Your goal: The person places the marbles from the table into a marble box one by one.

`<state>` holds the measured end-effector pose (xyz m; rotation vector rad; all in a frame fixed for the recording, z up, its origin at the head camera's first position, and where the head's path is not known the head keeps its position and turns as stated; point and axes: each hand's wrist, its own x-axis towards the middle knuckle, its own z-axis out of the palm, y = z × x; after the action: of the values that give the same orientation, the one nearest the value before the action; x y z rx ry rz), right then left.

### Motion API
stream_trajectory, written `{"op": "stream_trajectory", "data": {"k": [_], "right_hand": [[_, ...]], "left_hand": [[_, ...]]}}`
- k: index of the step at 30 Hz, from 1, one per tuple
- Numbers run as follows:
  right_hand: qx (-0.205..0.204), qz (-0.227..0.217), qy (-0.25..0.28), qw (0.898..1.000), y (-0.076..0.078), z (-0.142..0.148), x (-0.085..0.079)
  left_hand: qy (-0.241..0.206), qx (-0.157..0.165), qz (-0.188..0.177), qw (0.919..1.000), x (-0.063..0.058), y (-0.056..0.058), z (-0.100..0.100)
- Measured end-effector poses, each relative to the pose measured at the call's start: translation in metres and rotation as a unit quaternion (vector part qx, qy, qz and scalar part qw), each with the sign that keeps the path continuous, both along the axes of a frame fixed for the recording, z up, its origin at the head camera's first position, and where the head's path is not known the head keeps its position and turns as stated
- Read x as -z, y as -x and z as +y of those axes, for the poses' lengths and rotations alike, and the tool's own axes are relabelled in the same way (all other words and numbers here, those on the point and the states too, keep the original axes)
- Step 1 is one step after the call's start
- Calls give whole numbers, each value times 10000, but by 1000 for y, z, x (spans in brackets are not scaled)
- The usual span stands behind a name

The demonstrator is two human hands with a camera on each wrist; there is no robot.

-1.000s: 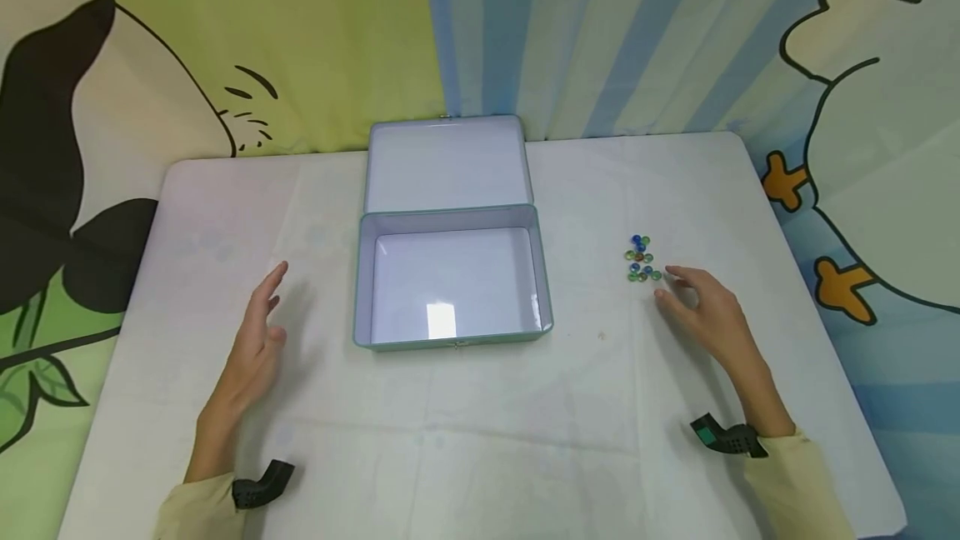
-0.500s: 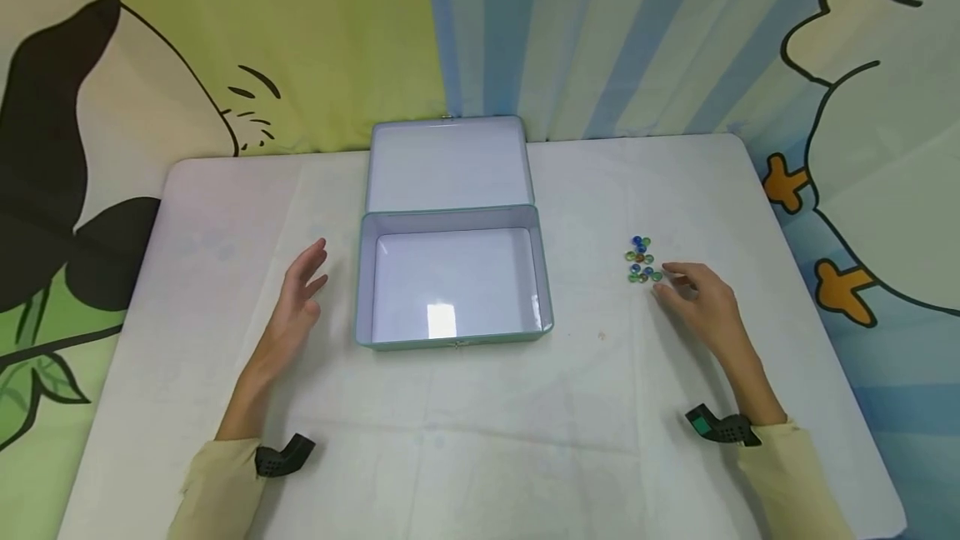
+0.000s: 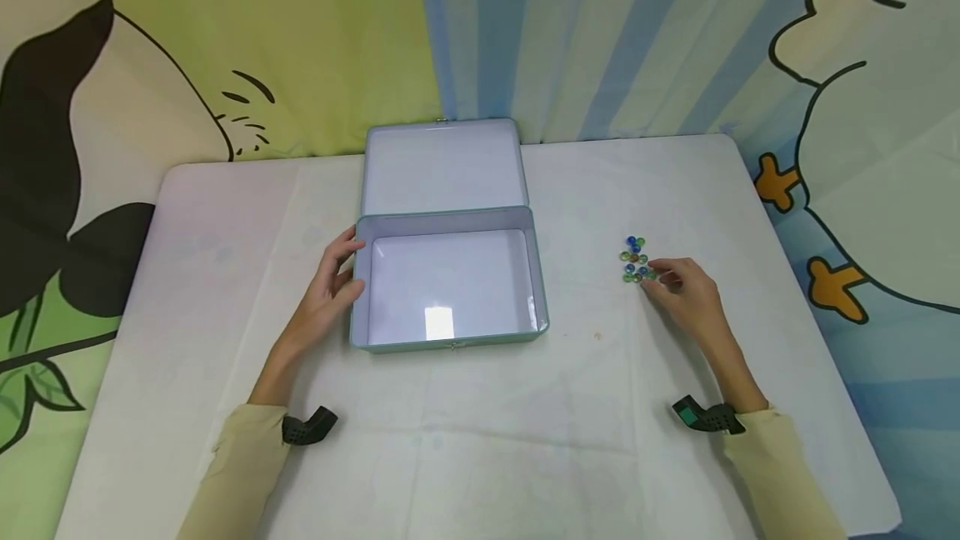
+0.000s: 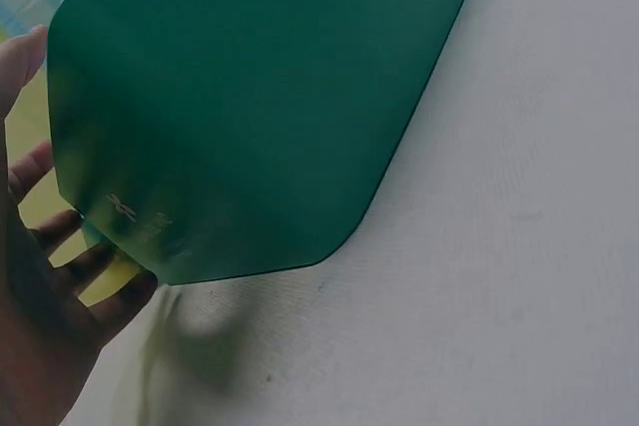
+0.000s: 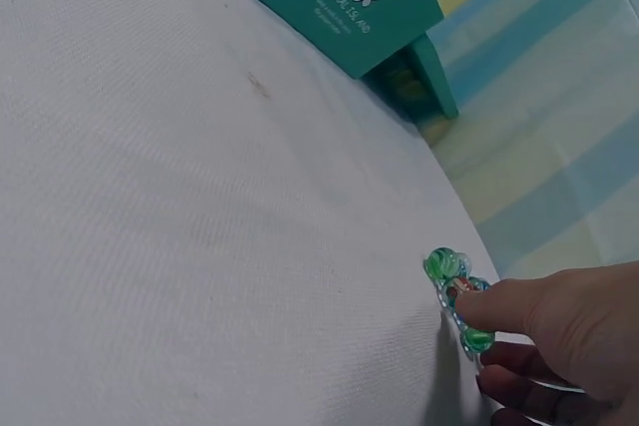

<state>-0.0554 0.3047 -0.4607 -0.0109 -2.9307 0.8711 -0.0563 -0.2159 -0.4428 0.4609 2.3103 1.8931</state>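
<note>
A green tin box (image 3: pixel 450 346), pale inside and holding nothing, stands mid-table with its hinged lid (image 3: pixel 442 169) folded back. My left hand (image 3: pixel 321 298) is at its left wall, fingertips and thumb right at the rim with the fingers spread. The left wrist view shows the fingers (image 4: pixel 95 266) along the edge of the green outer side. To the right of the box lies a small cluster of blue, green and amber glass marbles (image 3: pixel 632 248). My right hand (image 3: pixel 690 294) is low at their near right edge, thumb and forefinger apart; its thumb (image 5: pixel 504 304) overlaps some marbles in the right wrist view.
A white cloth (image 3: pixel 487 440) covers the table. Behind it hangs a curtain (image 3: pixel 585 32) with cartoon animals and stripes. Black wrist devices (image 3: pixel 309 427) sit at both cuffs. A small faint mark (image 3: pixel 597 336) shows on the cloth between the box and my right hand.
My left hand has moved right and a little forward, from over the cloth to the box's left rim. My right hand has shifted slightly left to the marbles, which stay in place.
</note>
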Motion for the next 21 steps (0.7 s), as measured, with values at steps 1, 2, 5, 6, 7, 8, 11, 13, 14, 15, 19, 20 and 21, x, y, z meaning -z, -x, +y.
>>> {"op": "stream_trajectory", "data": {"k": [1, 2, 5, 6, 7, 8, 11, 13, 14, 15, 19, 20, 21], "right_hand": [[-23, -50, 46, 10000, 0, -1, -1], [-23, -62, 32, 10000, 0, -1, 0], [-56, -116, 42, 9999, 0, -3, -1], [-69, -107, 7, 9999, 1, -2, 0], [-73, -85, -35, 9999, 1, -2, 1], [-77, -51, -74, 9999, 1, -1, 2], [-114, -17, -57, 9999, 2, -1, 1], [-96, -3, -70, 9999, 2, -1, 1], [-93, 16, -74, 9999, 2, -1, 1], [-92, 31, -69, 9999, 2, -2, 1], [-57, 72, -73, 9999, 0, -2, -3], [-28, 83, -54, 9999, -1, -1, -5], [23, 86, -25, 10000, -2, 0, -7]], "left_hand": [[85, -39, -83, 9999, -1, 0, 1], [144, -70, -157, 9997, -1, 0, 3], [182, -128, -274, 9994, 4, 1, 5], [158, -127, -293, 9994, 7, 1, 6], [130, -123, -295, 9994, 9, 1, 6], [86, -106, -285, 9995, 12, 1, 6], [-51, -33, -352, 9994, 17, 0, 7], [-143, -12, -413, 9990, 18, -1, 8], [-195, -3, -430, 9989, 18, -1, 9], [-230, -1, -446, 9987, 18, -2, 8], [-287, -64, -420, 9987, 20, -2, 9], [-287, -42, -411, 9987, 20, -2, 9], [-263, -29, -421, 9988, 21, -2, 9]]}}
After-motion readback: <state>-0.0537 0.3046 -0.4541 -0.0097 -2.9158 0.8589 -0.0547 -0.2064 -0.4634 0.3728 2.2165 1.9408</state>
